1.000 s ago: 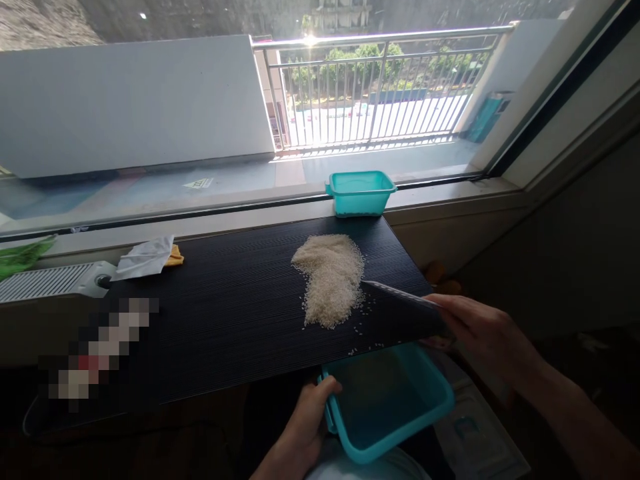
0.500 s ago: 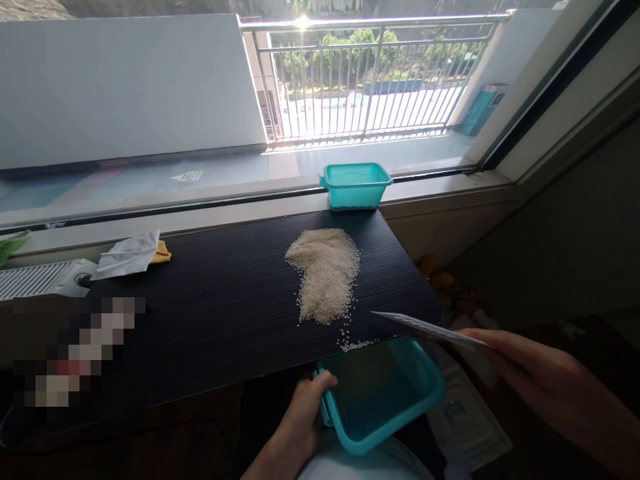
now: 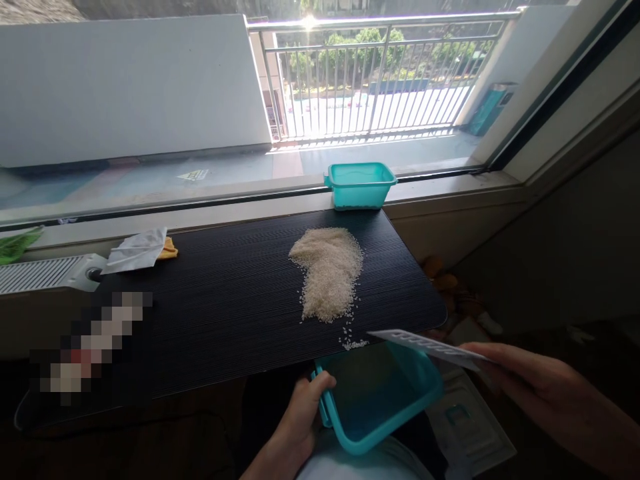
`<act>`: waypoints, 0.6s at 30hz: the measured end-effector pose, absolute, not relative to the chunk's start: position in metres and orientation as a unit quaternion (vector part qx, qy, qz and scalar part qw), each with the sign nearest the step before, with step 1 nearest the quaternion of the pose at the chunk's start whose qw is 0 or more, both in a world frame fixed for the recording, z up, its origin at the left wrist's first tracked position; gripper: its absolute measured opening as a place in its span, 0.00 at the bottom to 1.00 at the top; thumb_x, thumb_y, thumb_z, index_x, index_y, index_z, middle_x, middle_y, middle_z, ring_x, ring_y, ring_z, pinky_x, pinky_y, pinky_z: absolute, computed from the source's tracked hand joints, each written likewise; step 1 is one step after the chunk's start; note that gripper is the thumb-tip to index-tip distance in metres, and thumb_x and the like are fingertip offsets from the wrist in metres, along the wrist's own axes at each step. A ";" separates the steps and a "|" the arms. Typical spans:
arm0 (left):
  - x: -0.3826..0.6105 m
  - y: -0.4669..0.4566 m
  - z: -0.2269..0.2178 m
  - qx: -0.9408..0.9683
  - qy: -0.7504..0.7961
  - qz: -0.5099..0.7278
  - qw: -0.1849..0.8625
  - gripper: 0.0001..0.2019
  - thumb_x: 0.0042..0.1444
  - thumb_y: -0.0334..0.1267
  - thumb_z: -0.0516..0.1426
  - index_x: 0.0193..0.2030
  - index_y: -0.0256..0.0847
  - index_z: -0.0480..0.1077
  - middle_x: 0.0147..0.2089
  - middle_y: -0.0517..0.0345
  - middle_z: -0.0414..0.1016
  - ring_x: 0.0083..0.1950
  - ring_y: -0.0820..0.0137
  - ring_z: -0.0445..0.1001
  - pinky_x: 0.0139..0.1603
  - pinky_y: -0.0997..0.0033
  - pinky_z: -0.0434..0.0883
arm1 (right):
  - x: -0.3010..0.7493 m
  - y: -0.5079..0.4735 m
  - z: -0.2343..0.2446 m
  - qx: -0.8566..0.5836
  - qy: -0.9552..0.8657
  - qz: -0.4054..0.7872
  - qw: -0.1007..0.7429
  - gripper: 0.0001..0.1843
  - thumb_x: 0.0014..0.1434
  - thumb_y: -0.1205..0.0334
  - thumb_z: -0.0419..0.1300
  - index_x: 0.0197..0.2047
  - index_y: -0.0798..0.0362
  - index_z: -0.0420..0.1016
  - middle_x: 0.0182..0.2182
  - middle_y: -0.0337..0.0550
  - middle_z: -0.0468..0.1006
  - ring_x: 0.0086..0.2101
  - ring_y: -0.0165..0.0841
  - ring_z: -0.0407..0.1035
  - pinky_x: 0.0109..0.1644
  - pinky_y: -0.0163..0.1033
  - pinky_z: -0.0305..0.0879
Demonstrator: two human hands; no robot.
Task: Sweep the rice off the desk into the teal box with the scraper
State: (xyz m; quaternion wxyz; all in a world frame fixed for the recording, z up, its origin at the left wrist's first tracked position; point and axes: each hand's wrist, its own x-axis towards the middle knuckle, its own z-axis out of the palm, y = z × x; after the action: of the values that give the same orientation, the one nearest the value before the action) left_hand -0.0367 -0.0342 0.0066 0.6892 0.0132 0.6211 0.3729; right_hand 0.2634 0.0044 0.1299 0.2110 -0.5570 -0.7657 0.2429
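Note:
A pile of white rice [image 3: 330, 273] lies spread on the dark table [image 3: 225, 307], with stray grains trailing to the front edge. My left hand [image 3: 305, 407] grips the left rim of a teal plastic container [image 3: 380, 433], thumb over the edge. This container is tilted just below the table's front edge; its inside is in shadow. In my right hand [image 3: 525, 370] is a thin white card [image 3: 425, 343] with printing on it, pinched by its right end. Its free end points left above the container, close to the stray grains.
A second teal container [image 3: 363, 187] stands at the table's far edge by the window. White tissue [image 3: 137, 250] and a yellow cloth [image 3: 169, 249] lie at the back left, near a white radiator [image 3: 50, 273]. A pale lid-like panel [image 3: 475, 427] sits low on the right.
The card has dropped slightly and turned, showing more of its printed face, now nearer the container's rim. Fewer stray grains lie at the table edge. The view has shifted a little.

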 end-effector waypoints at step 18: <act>-0.043 -0.036 0.012 0.005 0.631 0.391 0.670 0.03 0.45 0.28 0.60 0.28 0.36 0.69 0.22 0.61 0.68 0.24 0.72 0.67 0.27 0.73 0.67 | 0.236 0.068 0.112 -0.483 -0.825 0.166 0.242 0.14 0.65 0.55 0.54 0.46 0.45 0.80 0.40 0.42 0.86 0.37 0.44 0.81 0.42 0.47 0.79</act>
State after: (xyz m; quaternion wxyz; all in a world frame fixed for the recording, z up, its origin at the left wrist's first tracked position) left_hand -0.0428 -0.0364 0.0121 0.6700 0.0049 0.6312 0.3908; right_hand 0.2364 0.0685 0.1121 0.2424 -0.4829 -0.8250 0.1655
